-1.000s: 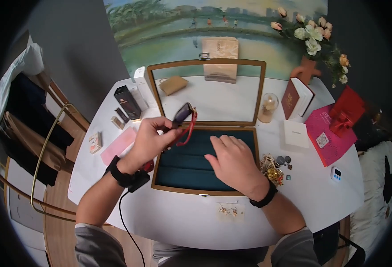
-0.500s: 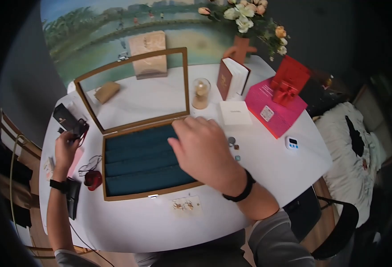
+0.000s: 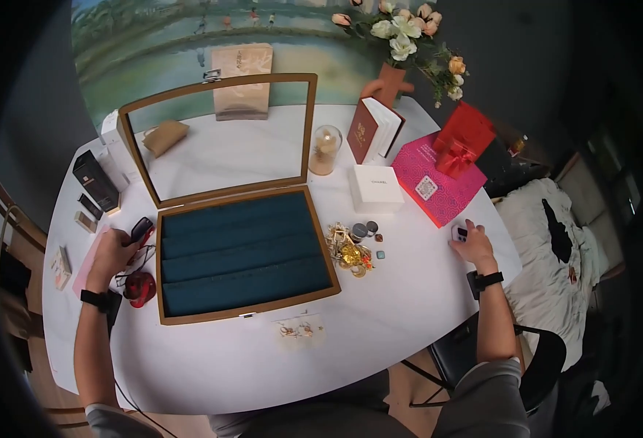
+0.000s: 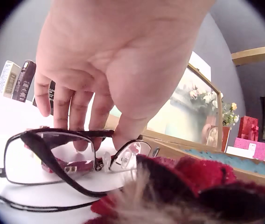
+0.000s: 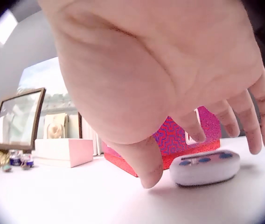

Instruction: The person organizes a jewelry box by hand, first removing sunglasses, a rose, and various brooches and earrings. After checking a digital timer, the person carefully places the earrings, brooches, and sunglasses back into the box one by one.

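My left hand (image 3: 109,255) is at the table's left side, fingertips beside the red-framed glasses (image 3: 143,231). In the left wrist view its relaxed fingers reach down behind the black-framed glasses (image 4: 53,164), near the red frame (image 4: 69,167); whether they touch it is unclear. At the right edge, my right hand (image 3: 476,248) hovers around a small white timer (image 3: 458,233). The right wrist view shows its fingers spread, thumb on the near side of the timer (image 5: 205,172), not gripping it. Between the hands lies the glass-lidded case (image 3: 248,312), lid raised and teal lining bare.
Jewellery (image 3: 352,255) lies right of the case, below a white box (image 3: 377,191). An earring card (image 3: 299,330) is in front. A dark red case (image 3: 140,289) sits near my left hand. Books, a glass dome, a pink bag and a flower vase stand behind.
My right hand has moved from over the case to the timer at the right. The left hand has carried the red-framed glasses left and down to the table. The head view has shifted.
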Tool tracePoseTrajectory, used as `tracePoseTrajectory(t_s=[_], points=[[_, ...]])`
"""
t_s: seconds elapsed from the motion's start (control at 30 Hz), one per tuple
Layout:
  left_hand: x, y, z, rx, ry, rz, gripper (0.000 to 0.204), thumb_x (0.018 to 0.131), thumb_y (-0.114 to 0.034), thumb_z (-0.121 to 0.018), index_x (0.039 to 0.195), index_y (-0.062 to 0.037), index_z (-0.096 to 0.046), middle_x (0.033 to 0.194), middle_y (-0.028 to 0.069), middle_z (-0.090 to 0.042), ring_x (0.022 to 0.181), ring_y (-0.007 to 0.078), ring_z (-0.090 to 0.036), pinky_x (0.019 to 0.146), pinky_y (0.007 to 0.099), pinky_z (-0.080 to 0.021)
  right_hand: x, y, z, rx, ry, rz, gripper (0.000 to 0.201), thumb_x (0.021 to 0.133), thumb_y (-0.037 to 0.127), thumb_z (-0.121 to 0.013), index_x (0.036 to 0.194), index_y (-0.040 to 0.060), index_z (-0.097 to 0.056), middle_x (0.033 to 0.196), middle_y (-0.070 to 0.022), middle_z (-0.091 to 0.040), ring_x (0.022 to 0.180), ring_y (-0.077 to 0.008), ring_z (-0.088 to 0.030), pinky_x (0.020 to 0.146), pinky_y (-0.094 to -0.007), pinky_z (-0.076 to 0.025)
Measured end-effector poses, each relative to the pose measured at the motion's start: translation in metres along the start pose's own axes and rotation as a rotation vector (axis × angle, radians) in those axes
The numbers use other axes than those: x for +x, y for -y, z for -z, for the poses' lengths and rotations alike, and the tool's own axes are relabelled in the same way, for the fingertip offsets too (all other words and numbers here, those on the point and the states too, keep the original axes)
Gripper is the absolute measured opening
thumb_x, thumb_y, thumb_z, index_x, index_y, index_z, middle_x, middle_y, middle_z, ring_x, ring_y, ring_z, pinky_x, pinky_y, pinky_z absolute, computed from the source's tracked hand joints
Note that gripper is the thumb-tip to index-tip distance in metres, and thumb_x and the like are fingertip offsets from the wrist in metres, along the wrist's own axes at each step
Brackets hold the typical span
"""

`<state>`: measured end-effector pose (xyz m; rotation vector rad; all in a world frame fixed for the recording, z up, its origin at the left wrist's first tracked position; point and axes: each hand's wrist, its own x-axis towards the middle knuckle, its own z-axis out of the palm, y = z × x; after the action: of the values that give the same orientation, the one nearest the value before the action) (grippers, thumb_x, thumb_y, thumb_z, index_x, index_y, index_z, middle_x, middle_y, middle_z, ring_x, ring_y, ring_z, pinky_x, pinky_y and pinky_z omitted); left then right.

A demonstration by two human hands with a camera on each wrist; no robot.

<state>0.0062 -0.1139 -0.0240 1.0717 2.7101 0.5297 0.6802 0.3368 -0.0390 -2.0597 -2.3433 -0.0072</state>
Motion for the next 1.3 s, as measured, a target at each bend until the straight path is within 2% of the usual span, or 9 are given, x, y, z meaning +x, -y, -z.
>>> tracePoseTrajectory(t_s=[0.2,0.37,0.43,0.5,0.67,0.73,0.87,1.17,1.3], points=[[-0.002,0.020,-0.001,0.139,-0.132,-0.133,0.032,0.087,-0.017,-0.083,0.111,0.0042,-0.081,0.100,0.0240,-0.079,0.097,0.0392,-0.077,0.090,0.0452,-0.060,0.035,-0.023,-0.022,0.108,0.107,0.083,0.077,0.082,0.040,-0.084,0.148,0.0049,-0.064,0.140,-0.0305,-0.065,0.128,-0.0477,-0.066,0.110,-0.0483,-0.056],[-0.045,-0.068,0.013,-0.047,-0.431,-0.422,0.029,0.083,-0.003,-0.081,0.111,0.0029,-0.075,0.115,0.0218,-0.073,0.112,0.0419,-0.070,0.099,0.0471,-0.056,-0.022,0.030,0.023,-0.043,0.088,0.158,0.061,0.075,0.034,-0.085,0.126,0.0005,-0.073,0.123,-0.0308,-0.070,0.104,-0.0481,-0.074,0.101,-0.0475,-0.061],[-0.075,-0.121,0.020,-0.208,-0.320,-0.479,0.028,0.085,-0.002,-0.080,0.112,0.0028,-0.074,0.114,0.0222,-0.072,0.111,0.0429,-0.070,0.099,0.0469,-0.055,-0.070,0.088,0.057,0.088,0.033,0.312,0.062,0.072,0.022,-0.089,0.126,0.0002,-0.069,0.120,-0.0260,-0.066,0.104,-0.0463,-0.074,0.095,-0.0467,-0.062],[-0.097,-0.163,0.016,-0.319,-0.173,-0.549,0.029,0.087,-0.003,-0.081,0.114,0.0027,-0.074,0.115,0.0212,-0.073,0.109,0.0400,-0.072,0.092,0.0446,-0.059,-0.112,0.146,0.082,0.311,-0.103,0.717,0.062,0.070,0.009,-0.092,0.126,0.0010,-0.065,0.121,-0.0211,-0.063,0.102,-0.0434,-0.072,0.090,-0.0483,-0.061],[-0.115,-0.229,-0.002,-0.771,0.301,-0.618,0.062,0.097,-0.012,-0.081,0.152,-0.0039,-0.053,0.126,0.0134,-0.073,0.106,0.0205,-0.075,0.079,0.0336,-0.061,-0.177,0.285,0.111,0.763,-0.114,1.096,0.066,0.074,0.013,-0.095,0.129,0.0070,-0.059,0.117,-0.0174,-0.062,0.099,-0.0397,-0.072,0.081,-0.0465,-0.061],[-0.112,-0.233,-0.004,-0.985,0.491,-0.522,0.076,0.103,-0.011,-0.077,0.166,-0.0087,-0.034,0.131,0.0074,-0.069,0.112,0.0142,-0.070,0.081,0.0288,-0.060,-0.189,0.325,0.114,0.866,-0.166,1.137,0.064,0.076,0.011,-0.094,0.130,0.0078,-0.059,0.117,-0.0160,-0.062,0.102,-0.0395,-0.071,0.081,-0.0474,-0.061],[-0.095,-0.211,-0.010,-1.393,0.286,-0.486,0.062,0.107,-0.001,-0.066,0.162,-0.0071,-0.039,0.129,0.0076,-0.070,0.105,0.0126,-0.069,0.077,0.0270,-0.060,-0.194,0.366,0.112,1.055,-0.028,1.115,0.067,0.082,0.004,-0.088,0.141,0.0069,-0.057,0.126,-0.0167,-0.060,0.107,-0.0358,-0.071,0.080,-0.0422,-0.062],[-0.073,-0.189,-0.008,-1.261,0.360,-0.459,0.063,0.105,0.010,-0.062,0.162,-0.0057,-0.041,0.130,0.0127,-0.073,0.102,0.0171,-0.075,0.082,0.0287,-0.063,-0.175,0.366,0.077,1.594,0.636,0.994,0.070,0.100,-0.011,-0.063,0.165,0.0000,-0.037,0.149,-0.0172,-0.058,0.127,-0.0219,-0.067,0.099,-0.0328,-0.059],[-0.073,-0.193,-0.016,-1.250,0.332,-0.428,0.068,0.104,0.011,-0.062,0.165,-0.0070,-0.038,0.127,0.0144,-0.073,0.102,0.0183,-0.076,0.086,0.0301,-0.063,-0.168,0.360,0.076,1.535,0.629,1.032,0.070,0.100,-0.015,-0.058,0.165,-0.0003,-0.036,0.151,-0.0170,-0.057,0.130,-0.0202,-0.065,0.103,-0.0324,-0.056]])
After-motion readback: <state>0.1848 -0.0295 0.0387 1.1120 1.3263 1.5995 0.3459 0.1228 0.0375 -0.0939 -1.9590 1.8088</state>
